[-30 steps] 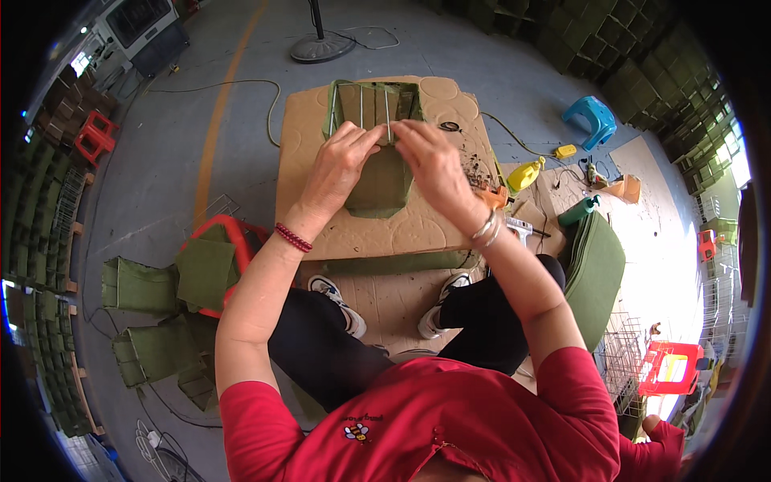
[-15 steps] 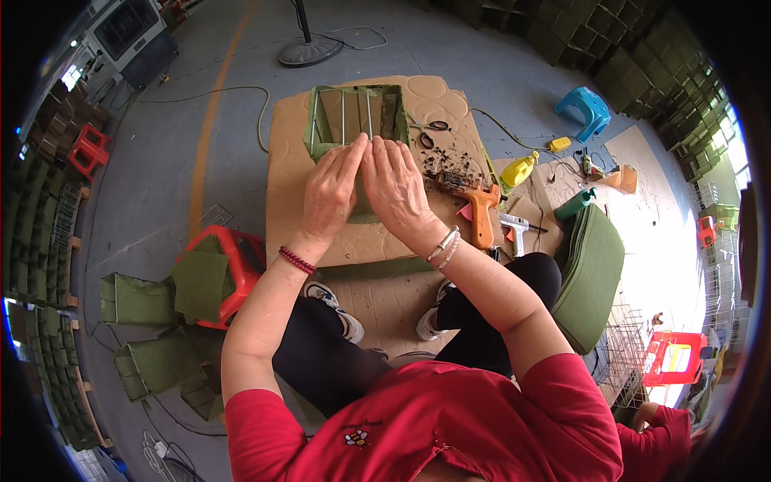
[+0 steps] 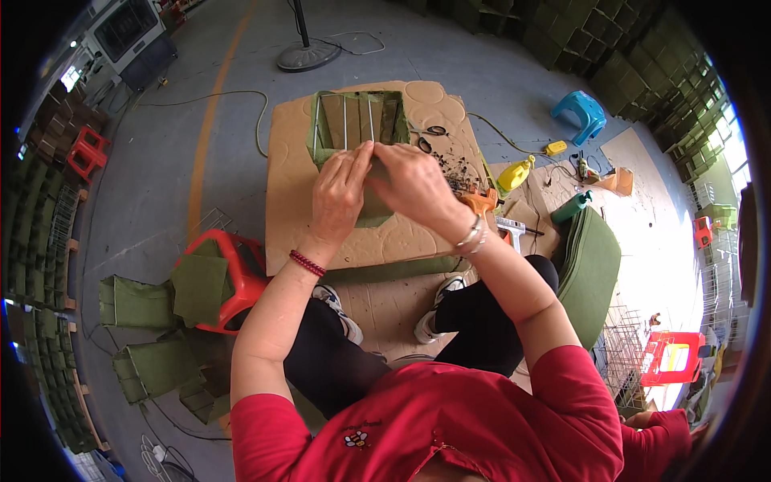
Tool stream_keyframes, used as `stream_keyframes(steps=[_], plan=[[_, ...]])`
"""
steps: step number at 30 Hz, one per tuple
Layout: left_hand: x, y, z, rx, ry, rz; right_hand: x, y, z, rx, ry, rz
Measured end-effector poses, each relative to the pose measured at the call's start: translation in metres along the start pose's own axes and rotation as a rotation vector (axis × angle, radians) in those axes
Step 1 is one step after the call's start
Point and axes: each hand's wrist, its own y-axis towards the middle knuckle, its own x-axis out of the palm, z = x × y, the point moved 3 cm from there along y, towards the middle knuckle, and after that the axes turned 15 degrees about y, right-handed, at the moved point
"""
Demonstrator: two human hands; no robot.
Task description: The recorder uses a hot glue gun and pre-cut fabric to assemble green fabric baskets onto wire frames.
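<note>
A green fabric box [image 3: 395, 112] with thin metal wires across its open side lies on the cardboard-topped worktable [image 3: 293, 201]. My left hand [image 3: 337, 193] is at the box's near edge, its fingers pressed together on the green fabric. Beside it my right hand [image 3: 418, 183] has its fingers bent, with thumb and fingertips closed on the same edge close to the left fingertips. The hands cover the middle of that edge and much of the near side. An orange glue gun [image 3: 480, 201] lies right of my right hand, partly hidden by it.
Black scissors [image 3: 434, 131] and dark scraps lie right of the box. Beyond are a white glue gun [image 3: 512, 226], a yellow bottle [image 3: 516, 173], a green bottle [image 3: 571, 206] and stacked green sheets [image 3: 594, 265]. A red stool [image 3: 233, 293] with green pieces stands left.
My right hand has gone from straight fingers beside the left hand to bent, pinching fingers, its back turned over toward the right. My left fingers remain at the box edge.
</note>
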Motion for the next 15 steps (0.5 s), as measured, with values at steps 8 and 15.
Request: stream_keyframes(steps=[8, 15], plan=[[-0.003, 0.006, 0.016, 0.005, 0.034, 0.041, -0.035, 0.029, 0.080, 0.624, -0.053, 0.050], [-0.011, 0.000, 0.034, 0.062, 0.103, -0.009, -0.017, 0.033, 0.091, 0.565, -0.238, -0.055]])
